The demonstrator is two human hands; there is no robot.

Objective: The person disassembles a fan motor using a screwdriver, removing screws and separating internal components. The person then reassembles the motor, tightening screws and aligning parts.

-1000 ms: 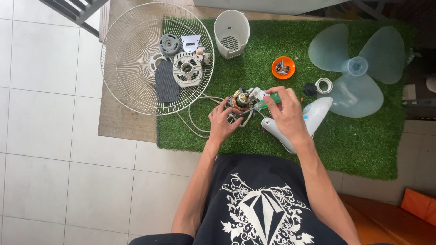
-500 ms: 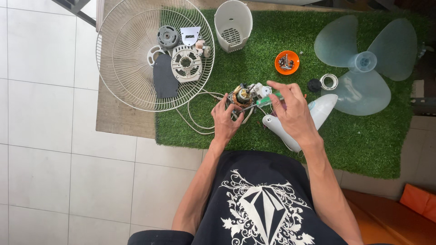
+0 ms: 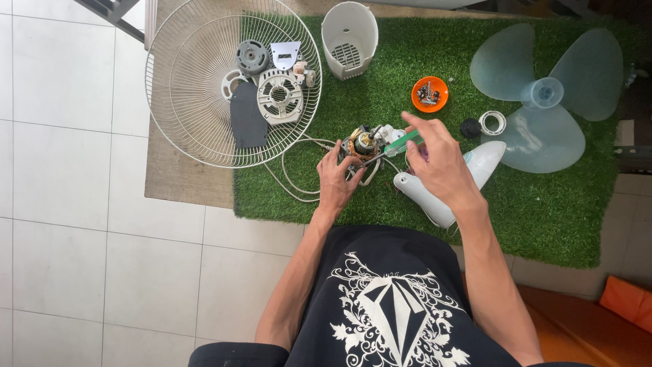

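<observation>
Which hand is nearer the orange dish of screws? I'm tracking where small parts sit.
Right. The right hand holds a green-handled screwdriver just below the orange dish; the left hand sits farther off, at the fan motor.

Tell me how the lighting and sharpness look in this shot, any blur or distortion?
Head view: soft, even daylight with weak shadows and no strong glare; the fan motor and wire fan guard are sharp; the right hand looks slightly soft; tile lines bow a little toward the left edge, a wide-angle effect.
</observation>
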